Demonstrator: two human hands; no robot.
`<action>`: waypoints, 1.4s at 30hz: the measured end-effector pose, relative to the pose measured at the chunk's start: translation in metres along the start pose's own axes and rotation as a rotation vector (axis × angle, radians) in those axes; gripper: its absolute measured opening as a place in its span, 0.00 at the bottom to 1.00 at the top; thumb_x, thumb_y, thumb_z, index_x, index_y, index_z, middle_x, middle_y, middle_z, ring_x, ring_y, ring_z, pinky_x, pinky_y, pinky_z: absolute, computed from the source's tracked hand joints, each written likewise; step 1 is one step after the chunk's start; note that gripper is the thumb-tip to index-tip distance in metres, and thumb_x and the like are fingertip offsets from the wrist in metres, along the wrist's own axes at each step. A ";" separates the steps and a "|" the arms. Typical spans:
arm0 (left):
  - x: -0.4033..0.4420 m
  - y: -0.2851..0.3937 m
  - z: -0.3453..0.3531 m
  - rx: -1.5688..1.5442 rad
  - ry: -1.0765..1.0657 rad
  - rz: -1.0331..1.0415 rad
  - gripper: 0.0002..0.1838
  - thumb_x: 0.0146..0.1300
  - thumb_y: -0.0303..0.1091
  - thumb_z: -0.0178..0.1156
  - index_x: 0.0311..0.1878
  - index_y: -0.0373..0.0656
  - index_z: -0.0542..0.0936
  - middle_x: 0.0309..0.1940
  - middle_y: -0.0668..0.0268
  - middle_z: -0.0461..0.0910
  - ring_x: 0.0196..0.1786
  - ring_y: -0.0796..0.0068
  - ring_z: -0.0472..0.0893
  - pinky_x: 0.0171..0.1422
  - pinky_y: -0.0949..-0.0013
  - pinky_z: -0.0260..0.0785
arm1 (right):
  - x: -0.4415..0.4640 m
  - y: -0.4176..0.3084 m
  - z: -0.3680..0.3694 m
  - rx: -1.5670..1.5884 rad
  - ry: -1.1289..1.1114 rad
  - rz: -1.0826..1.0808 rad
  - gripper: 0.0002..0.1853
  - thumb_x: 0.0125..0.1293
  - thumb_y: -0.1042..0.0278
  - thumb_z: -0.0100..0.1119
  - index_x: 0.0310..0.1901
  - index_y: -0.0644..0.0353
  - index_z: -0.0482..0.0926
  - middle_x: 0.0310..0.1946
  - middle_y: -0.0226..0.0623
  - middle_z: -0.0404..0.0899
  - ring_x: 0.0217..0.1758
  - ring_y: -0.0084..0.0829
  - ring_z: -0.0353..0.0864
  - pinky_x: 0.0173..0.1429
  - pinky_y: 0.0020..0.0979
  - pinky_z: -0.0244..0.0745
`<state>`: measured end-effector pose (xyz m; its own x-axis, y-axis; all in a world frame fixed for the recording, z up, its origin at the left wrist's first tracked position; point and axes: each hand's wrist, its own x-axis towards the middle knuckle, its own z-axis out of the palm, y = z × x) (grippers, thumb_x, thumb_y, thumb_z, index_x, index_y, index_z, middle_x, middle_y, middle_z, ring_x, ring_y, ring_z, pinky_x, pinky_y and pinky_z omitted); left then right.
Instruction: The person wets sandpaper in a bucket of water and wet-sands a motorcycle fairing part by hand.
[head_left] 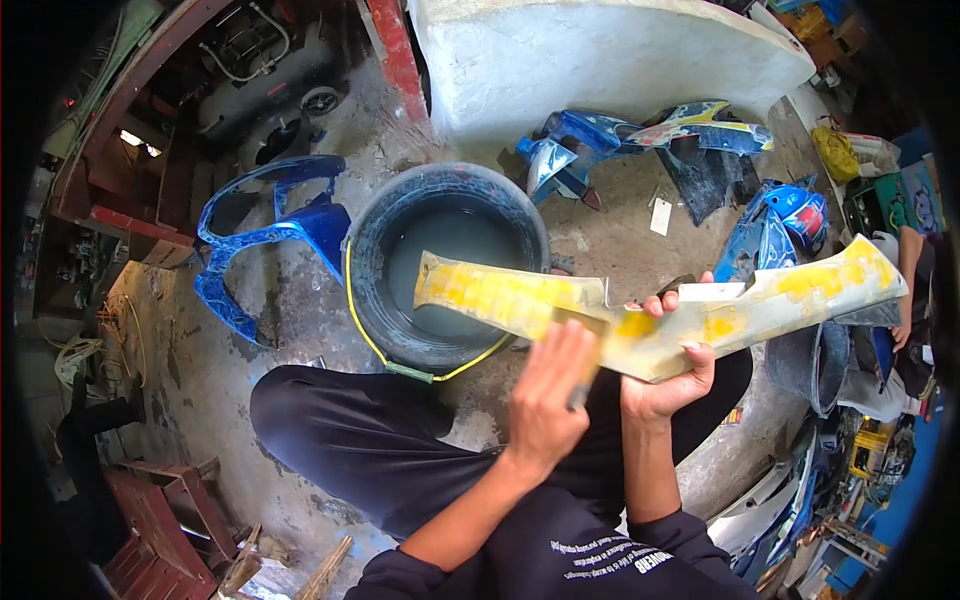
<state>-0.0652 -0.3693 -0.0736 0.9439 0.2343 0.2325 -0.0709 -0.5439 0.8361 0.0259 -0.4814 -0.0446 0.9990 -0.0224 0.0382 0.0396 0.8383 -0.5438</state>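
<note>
A long, pale plastic body panel (480, 285) with yellow patches slants across in front of me, one end over the bucket. My right hand (672, 375) grips it from below near the middle, with the thumb and fingertips over its edges. Against the panel's surface, my left hand (552, 390) presses a flat brownish piece that looks like sandpaper (580, 320). This hand is slightly blurred, its fingers closed over the piece. Beneath the panel's left end stands a black bucket (365, 215) holding greyish water, with a yellow handle hanging at its front.
A blue fairing frame (325, 235) lies left of the bucket. Several blue painted panels (585, 135) rest by the white wall (600, 60). Another bucket (825, 370) stands at right, near another person's arm (908, 285). Wooden furniture (165, 530) occupies the lower left.
</note>
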 end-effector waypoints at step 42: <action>0.006 -0.017 -0.006 -0.105 0.002 0.029 0.40 0.45 0.13 0.52 0.68 0.38 0.81 0.71 0.51 0.77 0.78 0.48 0.71 0.83 0.53 0.63 | 0.001 0.001 0.000 -0.020 0.037 0.060 0.47 0.57 0.63 0.57 0.82 0.52 0.55 0.50 0.44 0.74 0.53 0.40 0.76 0.67 0.54 0.73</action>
<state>-0.0607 -0.3534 -0.0835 0.9404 0.2216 0.2578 -0.1312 -0.4629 0.8766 0.0266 -0.4808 -0.0445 0.9996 0.0074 -0.0255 -0.0204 0.8278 -0.5607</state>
